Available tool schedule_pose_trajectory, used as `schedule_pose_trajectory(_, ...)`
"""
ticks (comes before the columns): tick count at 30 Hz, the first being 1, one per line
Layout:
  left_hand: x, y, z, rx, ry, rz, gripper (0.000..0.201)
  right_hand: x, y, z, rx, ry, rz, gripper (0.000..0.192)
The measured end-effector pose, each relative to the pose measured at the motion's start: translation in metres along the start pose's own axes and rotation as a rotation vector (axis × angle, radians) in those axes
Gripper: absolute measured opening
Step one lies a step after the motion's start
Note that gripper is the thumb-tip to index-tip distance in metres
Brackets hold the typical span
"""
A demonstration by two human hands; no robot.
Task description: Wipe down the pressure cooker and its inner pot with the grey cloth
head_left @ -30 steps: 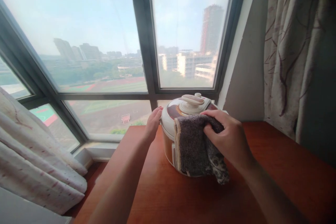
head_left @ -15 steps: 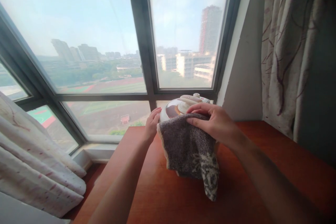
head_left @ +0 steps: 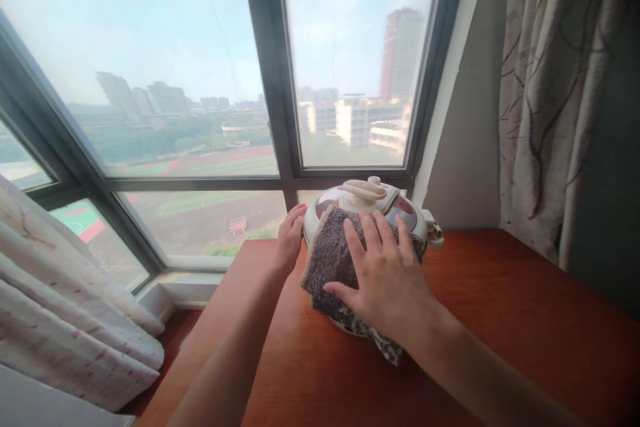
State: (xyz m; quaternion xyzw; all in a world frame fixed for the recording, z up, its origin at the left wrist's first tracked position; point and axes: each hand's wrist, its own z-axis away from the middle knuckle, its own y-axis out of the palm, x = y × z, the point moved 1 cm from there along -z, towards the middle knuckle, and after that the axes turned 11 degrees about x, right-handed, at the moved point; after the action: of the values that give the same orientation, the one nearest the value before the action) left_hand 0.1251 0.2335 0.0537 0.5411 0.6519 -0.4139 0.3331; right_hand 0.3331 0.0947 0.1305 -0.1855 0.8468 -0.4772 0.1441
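A white rice cooker (head_left: 313, 223) with a shiny lid and a beige lid handle (head_left: 364, 191) stands on the brown table. My left hand (head_left: 290, 233) grips the cooker's left side, its fingertips partly hidden by the rim. Over the cooker's front hangs a dark grey cloth (head_left: 327, 260) with a pale edge and a light pattern at its lower end. My right hand (head_left: 387, 273) lies flat on this cloth with fingers spread, pressing it against the cooker. Most of the cooker's front is hidden behind the cloth and hand.
The wooden table (head_left: 480, 320) reaches up to the window frame (head_left: 285, 147) behind the cooker. Patterned curtains hang on both sides, a left curtain (head_left: 60, 320) and a right curtain (head_left: 530, 113). A side handle (head_left: 433, 230) juts from the cooker's right.
My right hand has gone from pinching the cloth's top edge to lying spread on its front. The cloth has shifted and bunched, baring more of the lid and right side. My left hand stays put.
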Motion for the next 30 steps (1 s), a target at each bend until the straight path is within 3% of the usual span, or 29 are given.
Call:
schedule_pose_trajectory(2,-0.002,-0.001,0.005,0.016,-0.013,0.030,0.036,0.010,0.009,0.006,-0.058,-0.005,0.024,0.095)
schedule_pose_trajectory(7,-0.011,-0.003,0.016,-0.001,-0.013,0.007,0.035,0.017,0.038,0.037,-0.241,-0.189,0.070,0.052)
schedule_pose_trajectory(11,-0.017,-0.003,0.020,0.031,-0.004,0.006,0.036,0.010,0.075,0.080,-0.323,-0.330,0.075,0.037)
schedule_pose_trajectory(15,-0.018,-0.003,0.021,0.034,-0.057,0.034,0.036,-0.008,0.107,0.116,-0.296,-0.483,0.069,0.036)
schedule_pose_trajectory(18,-0.018,-0.003,0.021,0.034,-0.074,0.043,0.035,-0.025,0.118,0.127,-0.285,-0.609,0.054,0.036)
schedule_pose_trajectory(24,-0.016,-0.003,0.020,0.017,-0.045,0.025,0.034,-0.032,0.103,0.110,-0.305,-0.690,0.028,0.034)
schedule_pose_trajectory(30,-0.014,-0.003,0.019,0.008,0.000,-0.026,0.035,-0.017,0.054,0.065,-0.382,-0.492,-0.063,0.028)
